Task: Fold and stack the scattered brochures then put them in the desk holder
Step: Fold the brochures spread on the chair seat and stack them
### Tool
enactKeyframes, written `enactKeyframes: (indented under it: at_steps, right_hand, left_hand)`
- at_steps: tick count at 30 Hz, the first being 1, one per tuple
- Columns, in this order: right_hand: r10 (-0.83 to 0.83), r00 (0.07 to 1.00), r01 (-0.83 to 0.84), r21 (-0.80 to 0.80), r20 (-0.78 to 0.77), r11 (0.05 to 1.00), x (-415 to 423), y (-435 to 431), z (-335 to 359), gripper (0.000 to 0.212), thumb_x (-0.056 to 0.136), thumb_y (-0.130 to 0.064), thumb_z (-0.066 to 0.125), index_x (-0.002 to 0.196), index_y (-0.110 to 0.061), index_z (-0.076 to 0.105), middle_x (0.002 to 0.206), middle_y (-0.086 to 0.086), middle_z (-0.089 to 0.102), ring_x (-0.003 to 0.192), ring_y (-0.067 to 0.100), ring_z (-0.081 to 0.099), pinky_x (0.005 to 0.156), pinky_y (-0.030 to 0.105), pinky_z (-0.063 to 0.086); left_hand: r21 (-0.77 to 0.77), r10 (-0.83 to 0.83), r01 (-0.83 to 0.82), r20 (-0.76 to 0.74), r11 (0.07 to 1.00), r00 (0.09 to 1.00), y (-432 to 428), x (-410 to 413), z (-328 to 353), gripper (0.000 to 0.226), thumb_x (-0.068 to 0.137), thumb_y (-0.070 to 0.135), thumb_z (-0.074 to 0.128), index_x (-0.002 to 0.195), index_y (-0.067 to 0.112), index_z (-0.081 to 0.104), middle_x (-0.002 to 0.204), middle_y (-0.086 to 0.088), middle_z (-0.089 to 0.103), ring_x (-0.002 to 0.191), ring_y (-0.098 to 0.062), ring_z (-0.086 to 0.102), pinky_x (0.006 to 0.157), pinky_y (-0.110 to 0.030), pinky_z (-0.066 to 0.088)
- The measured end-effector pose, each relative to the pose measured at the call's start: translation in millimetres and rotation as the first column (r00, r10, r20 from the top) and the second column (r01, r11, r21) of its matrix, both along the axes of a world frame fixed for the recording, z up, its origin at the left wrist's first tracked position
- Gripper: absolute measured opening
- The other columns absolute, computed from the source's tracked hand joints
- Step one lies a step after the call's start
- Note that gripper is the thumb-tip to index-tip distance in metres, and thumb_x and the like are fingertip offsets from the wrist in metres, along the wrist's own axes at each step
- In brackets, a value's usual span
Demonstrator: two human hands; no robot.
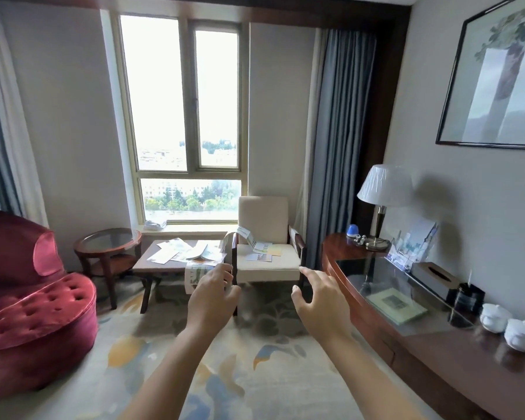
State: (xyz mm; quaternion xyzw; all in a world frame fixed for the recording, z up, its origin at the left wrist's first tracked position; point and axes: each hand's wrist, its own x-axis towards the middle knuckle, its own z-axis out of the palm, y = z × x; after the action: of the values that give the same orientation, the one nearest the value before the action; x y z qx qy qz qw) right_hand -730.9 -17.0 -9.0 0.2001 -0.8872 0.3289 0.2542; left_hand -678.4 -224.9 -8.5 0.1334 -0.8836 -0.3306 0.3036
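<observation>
Here, both bare hands are raised in mid-air over the patterned carpet [255, 353], with neither touching any object. The left hand [214, 294] has its fingers [225, 272] curled loosely inward, holding nothing. The right hand [319, 298] has its fingers [311, 272] spread wide, thumb apart from the rest, also empty.

The scattered brochures [184, 251] lie unfolded in an overlapping heap on the low wooden coffee table [143, 262] below the window [188, 116]. One sheet hangs over the table's front edge. Further brochures rest on the cream armchair [265, 231] just beside the table: some flat on the seat, one draped over the left armrest.

The desk holder [411, 247], a clear upright stand already containing printed sheets, stands against the wall on the curved wooden desk [437, 344] at right, between a table lamp [382, 201] and a dark tissue box [434, 275]. Two white lidded cups [509, 324] sit nearer on the desk. A red sofa [34, 301] occupies the left.
</observation>
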Motion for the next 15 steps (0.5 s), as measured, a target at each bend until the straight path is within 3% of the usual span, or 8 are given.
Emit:
enactKeyframes:
  at_steps: [5, 12, 15]
  right_hand:
    - [-0.014, 1.0, 0.014, 0.006, 0.015, 1.0, -73, -17, -1, 0.045, 0.086, -0.034, 0.055, 0.129, -0.021, 0.056, 0.126, -0.001, 0.062, 0.116, 0.015, 0.053, 0.089, 0.029, 0.049]
    - [-0.008, 0.999, 0.007, 0.019, 0.049, 1.0, -170, -52, -17, 0.044, 0.086, -0.035, 0.056, 0.128, -0.021, 0.057, 0.125, -0.001, 0.063, 0.116, 0.015, 0.053, 0.085, 0.029, 0.05]
    - [-0.021, 0.999, 0.02, 0.01, 0.049, 1.0, -218, -74, -21, 0.043, 0.085, -0.034, 0.057, 0.127, -0.022, 0.057, 0.125, -0.002, 0.063, 0.115, 0.015, 0.053, 0.08, 0.023, 0.045]
  left_hand:
    - [-0.027, 0.006, -0.005, 0.015, 1.0, 1.0, -16, -65, 0, 0.035, 0.084, 0.023, 0.056, 0.118, 0.026, 0.054, 0.107, 0.008, 0.064, 0.098, -0.014, 0.061, 0.084, -0.039, 0.053]
    - [-0.052, 0.035, -0.033, 0.043, 0.998, 0.998, -50, -164, -11, 0.04, 0.082, 0.024, 0.055, 0.122, 0.023, 0.054, 0.11, 0.004, 0.064, 0.099, -0.015, 0.057, 0.079, -0.032, 0.05]
    - [-0.084, 0.022, -0.018, 0.041, 0.996, 0.999, -72, -212, -15, 0.04, 0.082, 0.026, 0.055, 0.122, 0.024, 0.053, 0.11, 0.006, 0.065, 0.095, -0.01, 0.052, 0.076, -0.026, 0.041]
